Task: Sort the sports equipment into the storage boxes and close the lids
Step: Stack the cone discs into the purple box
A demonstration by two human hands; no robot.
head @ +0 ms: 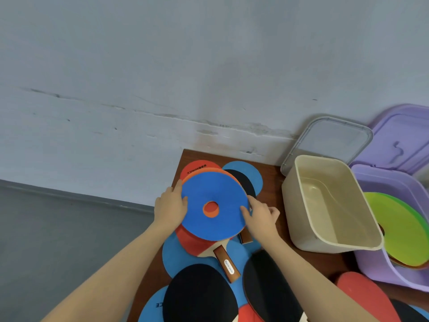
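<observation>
Both hands are set at opposite edges of a blue disc (214, 205): left hand (170, 206) pinching one rim, right hand (261, 216) the other, apparently to lift it off the paddles (199, 242) heaped on the surface (274, 182). Nearby, a cream box (290, 198) stands open and a purple box (371, 263) holds green discs (401, 228), likely the disc's destination.

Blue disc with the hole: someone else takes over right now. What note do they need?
Left hand and right hand each hold an edge of the blue disc, with an orange disc right under it, above the paddles piled on the wooden table.
Done: green discs lie in the purple box.
Left: the cream box holds nothing; the paddles and these discs need sorting. Both lids, clear and purple, are off and lean behind the boxes.
</observation>
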